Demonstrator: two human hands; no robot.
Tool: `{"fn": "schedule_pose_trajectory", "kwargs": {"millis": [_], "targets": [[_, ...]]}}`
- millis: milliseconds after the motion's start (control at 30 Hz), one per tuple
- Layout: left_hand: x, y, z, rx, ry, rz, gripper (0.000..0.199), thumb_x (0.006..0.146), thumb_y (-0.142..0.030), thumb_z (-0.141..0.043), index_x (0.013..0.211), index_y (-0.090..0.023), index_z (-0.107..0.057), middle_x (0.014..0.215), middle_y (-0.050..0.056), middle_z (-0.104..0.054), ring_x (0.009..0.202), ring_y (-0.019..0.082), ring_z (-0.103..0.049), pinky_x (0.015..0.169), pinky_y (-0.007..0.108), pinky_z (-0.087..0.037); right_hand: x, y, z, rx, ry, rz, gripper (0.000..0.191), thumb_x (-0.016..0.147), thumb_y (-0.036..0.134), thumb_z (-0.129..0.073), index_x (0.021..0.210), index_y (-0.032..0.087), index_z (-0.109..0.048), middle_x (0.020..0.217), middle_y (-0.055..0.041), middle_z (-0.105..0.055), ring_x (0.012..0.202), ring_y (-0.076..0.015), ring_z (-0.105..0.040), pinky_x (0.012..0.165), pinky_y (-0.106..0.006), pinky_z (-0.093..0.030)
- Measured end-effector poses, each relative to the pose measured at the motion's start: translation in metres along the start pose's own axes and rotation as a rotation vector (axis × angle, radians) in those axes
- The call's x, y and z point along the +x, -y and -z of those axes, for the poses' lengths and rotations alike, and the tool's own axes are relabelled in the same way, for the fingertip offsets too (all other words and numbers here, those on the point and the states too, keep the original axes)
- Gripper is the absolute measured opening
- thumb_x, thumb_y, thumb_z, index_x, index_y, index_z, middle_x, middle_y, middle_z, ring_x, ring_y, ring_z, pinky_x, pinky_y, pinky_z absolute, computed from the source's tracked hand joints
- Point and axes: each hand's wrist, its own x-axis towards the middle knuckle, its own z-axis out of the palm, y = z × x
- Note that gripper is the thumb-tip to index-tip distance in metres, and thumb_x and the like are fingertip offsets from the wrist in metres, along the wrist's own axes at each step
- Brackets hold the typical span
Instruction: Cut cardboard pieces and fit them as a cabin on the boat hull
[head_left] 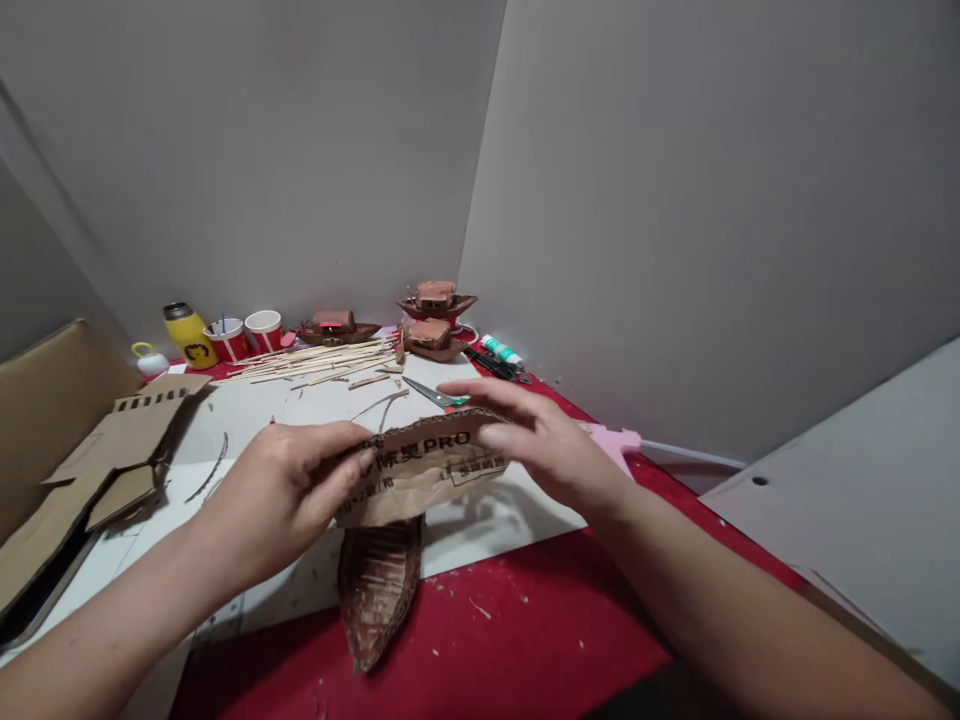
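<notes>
Cardboard piece (427,465), printed, curved, top edge ragged, held up between both hands mid-view over the white sheet (517,515). Left hand (281,480): fingers pinching its left end. Right hand (555,455): thumb against the near face at the right end, other fingers spread along and past the top edge; can't tell if they clamp. Boat hull (379,590) sits below, far end hidden by the cardboard, tip pointing to the person; contact between the two can't be told.

Edges: white sheet's near edge runs slantwise past the hull, red tabletop (510,640) in front with small scraps. Most room is this front-right red stretch, then sheet between left hand and sticks. Grey wall (300,150) closes the back, another wall (712,200) the right.

In the way: scissors (427,390) just beyond right fingers, pink tool (619,443) partly behind right hand, flat cardboard (142,430) crowding the left. Behind: wooden sticks (322,360), three finished-looking boats (335,325), two paper cups (264,330), yellow bottle (191,335), white-green tube (502,350) at the right edge
</notes>
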Motion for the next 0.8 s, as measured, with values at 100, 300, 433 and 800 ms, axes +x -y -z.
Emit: {"fn": "schedule_pose_trajectory", "kwargs": {"millis": [100, 300, 433, 800], "targets": [[-0.002, 0.005, -0.006, 0.213, -0.137, -0.168, 0.018, 0.092, -0.019, -0.052, 0.099, -0.017, -0.068, 0.078, 0.004, -0.071, 0.063, 0.014, -0.063, 0.058, 0.024, -0.048, -0.002, 0.001, 0.000, -0.160, 0.157, -0.031, 0.028, 0.081, 0.032, -0.069, 0.106, 0.019, -0.071, 0.099, -0.0059, -0.073, 0.091, -0.0217, -0.067, 0.078, -0.032, -0.053], [0.001, 0.017, -0.009, 0.291, -0.265, -0.337, 0.014, 0.089, -0.011, -0.058, 0.102, -0.015, -0.063, 0.094, 0.008, -0.072, 0.081, 0.017, -0.068, 0.070, 0.026, -0.054, -0.004, -0.001, 0.007, 0.138, 0.369, 0.189, 0.057, 0.070, 0.057, -0.076, 0.116, 0.024, -0.070, 0.117, -0.0077, -0.069, 0.108, -0.0261, -0.062, 0.086, -0.034, -0.051], [-0.004, 0.024, -0.010, 0.369, -0.418, -0.442, 0.023, 0.085, -0.004, -0.061, 0.106, -0.012, -0.063, 0.107, 0.014, -0.070, 0.095, 0.019, -0.068, 0.082, 0.028, -0.056, -0.002, -0.005, 0.001, 0.409, 0.231, -0.024, 0.064, 0.075, 0.071, -0.062, 0.120, 0.025, -0.068, 0.122, -0.0092, -0.066, 0.111, -0.0260, -0.060, 0.088, -0.036, -0.050], [-0.007, 0.049, -0.041, 0.492, -0.345, -0.735, 0.024, 0.087, -0.007, -0.056, 0.109, -0.001, -0.063, 0.101, 0.023, -0.071, 0.099, 0.030, -0.067, 0.085, 0.042, -0.059, 0.003, -0.023, -0.018, 0.752, 0.337, -0.498, 0.048, 0.066, 0.021, -0.084, 0.111, 0.013, -0.068, 0.096, -0.0076, -0.074, 0.081, -0.0138, -0.071, 0.077, -0.023, -0.055]]}}
